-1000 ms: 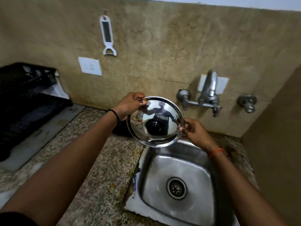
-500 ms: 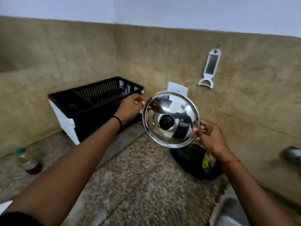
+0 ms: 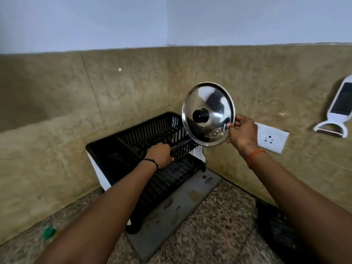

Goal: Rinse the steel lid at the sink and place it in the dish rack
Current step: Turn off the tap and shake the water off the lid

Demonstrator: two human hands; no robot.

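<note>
No brand name or readable writing shows on any item; the small marks on the grey mat [image 3: 171,212] are too blurred to read.

The right hand [image 3: 242,133] pinches the lower right rim of the steel lid [image 3: 208,113], thumb on the near face and fingers behind. The lid is held in the air, nearly upright and tilted, with its domed top and black knob [image 3: 201,115] facing the camera. It sits up and to the left of the right hand, above the far right corner of the dish rack [image 3: 152,149] and not touching it.

The left hand [image 3: 161,154] rests on the near rim of the rack's upper tier, fingers curled over the edge. A dark, blurred bar-shaped item extends from this hand toward the lid; what it is cannot be told.

The black rack stands in the wall corner on the grey mat, which lies on the speckled tabletop [image 3: 219,235].

To the right of the right hand, a white wall socket [image 3: 271,138] is fixed to the tiled wall. Further right hangs a white peeler-type tool [image 3: 337,111]. Below the right forearm lies a dark object [image 3: 276,229], partly hidden. Left of the left forearm, a green cap [image 3: 48,232] is visible, blurred.
</note>
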